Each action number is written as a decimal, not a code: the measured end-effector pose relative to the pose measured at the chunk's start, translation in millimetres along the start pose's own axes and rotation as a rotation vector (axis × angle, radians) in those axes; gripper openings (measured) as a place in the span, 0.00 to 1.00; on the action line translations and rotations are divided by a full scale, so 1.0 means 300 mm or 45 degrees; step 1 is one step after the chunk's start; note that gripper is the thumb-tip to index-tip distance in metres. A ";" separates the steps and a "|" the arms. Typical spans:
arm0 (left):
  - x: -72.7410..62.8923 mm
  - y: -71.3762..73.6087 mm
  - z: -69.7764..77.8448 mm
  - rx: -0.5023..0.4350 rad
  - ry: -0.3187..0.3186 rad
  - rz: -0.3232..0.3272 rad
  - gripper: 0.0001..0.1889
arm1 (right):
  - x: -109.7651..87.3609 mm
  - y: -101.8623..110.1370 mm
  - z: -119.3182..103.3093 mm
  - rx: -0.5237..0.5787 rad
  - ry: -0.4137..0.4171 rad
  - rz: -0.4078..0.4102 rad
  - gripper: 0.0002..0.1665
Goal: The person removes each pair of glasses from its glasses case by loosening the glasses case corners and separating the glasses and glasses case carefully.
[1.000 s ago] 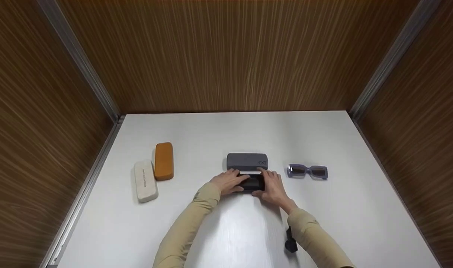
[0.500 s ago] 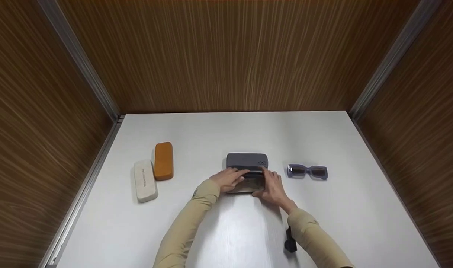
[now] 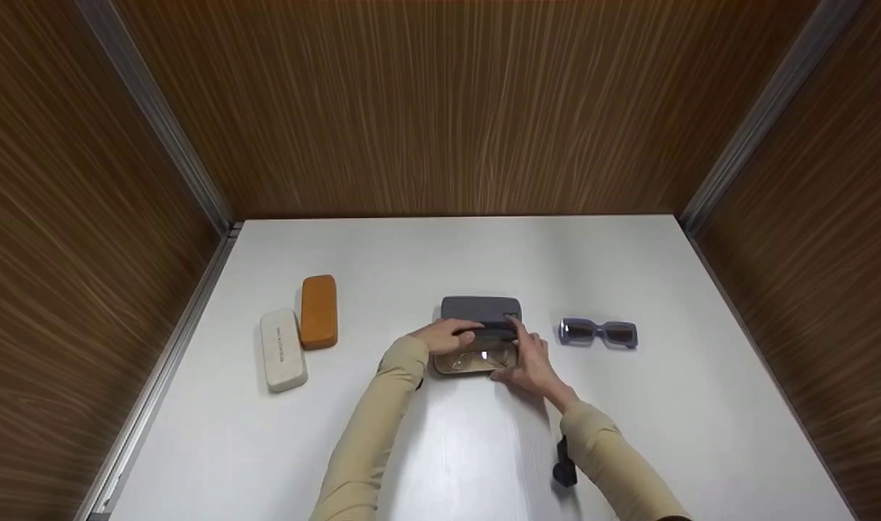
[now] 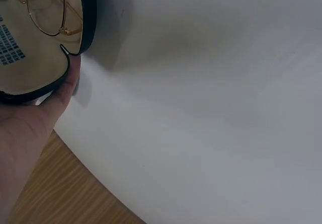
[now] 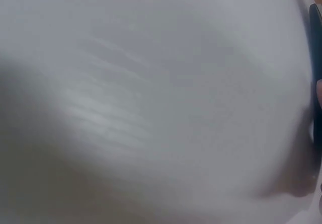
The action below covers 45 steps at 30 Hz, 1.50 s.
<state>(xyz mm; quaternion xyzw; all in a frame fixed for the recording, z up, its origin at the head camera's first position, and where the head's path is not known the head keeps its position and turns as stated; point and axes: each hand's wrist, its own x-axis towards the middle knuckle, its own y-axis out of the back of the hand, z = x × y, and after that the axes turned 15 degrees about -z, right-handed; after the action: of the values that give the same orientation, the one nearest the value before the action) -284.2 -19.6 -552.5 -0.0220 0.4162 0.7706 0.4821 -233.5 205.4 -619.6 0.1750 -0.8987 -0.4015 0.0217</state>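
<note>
A dark glasses case (image 3: 444, 366) lies open in front of me, its beige lining showing. Inside are thin gold-framed eyeglasses (image 3: 477, 359), also visible in the left wrist view as wire eyeglasses (image 4: 64, 12). My left hand (image 3: 440, 337) holds the raised lid at its left part, fingers along the top edge. In the left wrist view, a finger of the left hand (image 4: 55, 100) lies against the case's outer side by the hinge notch. My right hand (image 3: 533, 365) grips the case's right end, thumb in front. The right wrist view catches only the dark case edge (image 5: 317, 53).
Directly behind lies a closed grey case (image 3: 477, 307) with a small glasses print. Purple sunglasses (image 3: 598, 333) are to the right. An orange case (image 3: 319, 311) and a white case (image 3: 283, 351) lie left. A small black object (image 3: 565, 467) is beside my right sleeve.
The dark case has been opened: my left hand has moved slightly up and back with the lid, uncovering the lining and eyeglasses. My right hand has stayed at the right end.
</note>
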 end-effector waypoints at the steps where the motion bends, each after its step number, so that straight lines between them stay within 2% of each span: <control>1: 0.001 0.001 0.000 -0.009 0.002 0.000 0.25 | 0.001 0.001 -0.001 0.001 0.001 -0.005 0.68; 20: -0.001 0.009 0.011 -0.062 0.024 0.015 0.25 | 0.009 0.011 -0.003 0.019 0.013 -0.002 0.70; 26: 0.002 0.003 0.008 -0.092 0.028 0.008 0.25 | 0.001 0.026 -0.009 -0.034 0.008 -0.058 0.70; 31: 0.001 0.002 0.005 -0.122 0.028 0.002 0.24 | -0.006 0.068 -0.024 -0.146 0.023 -0.138 0.66; 37: 0.000 0.001 0.003 -0.151 0.043 -0.002 0.24 | -0.027 0.137 -0.060 -0.239 0.045 -0.201 0.54; 41: -0.001 0.000 0.008 -0.131 0.029 0.003 0.24 | -0.042 0.171 -0.092 -0.283 0.064 -0.204 0.39; 45: -0.001 0.003 0.015 -0.105 0.022 0.005 0.24 | -0.054 0.198 -0.121 -0.366 0.030 -0.192 0.31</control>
<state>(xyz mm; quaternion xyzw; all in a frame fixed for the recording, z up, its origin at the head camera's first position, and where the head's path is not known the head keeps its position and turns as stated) -283.2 -17.1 -548.8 -0.0476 0.3883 0.7878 0.4757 -229.4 221.4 -550.0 0.2417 -0.8160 -0.5244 0.0268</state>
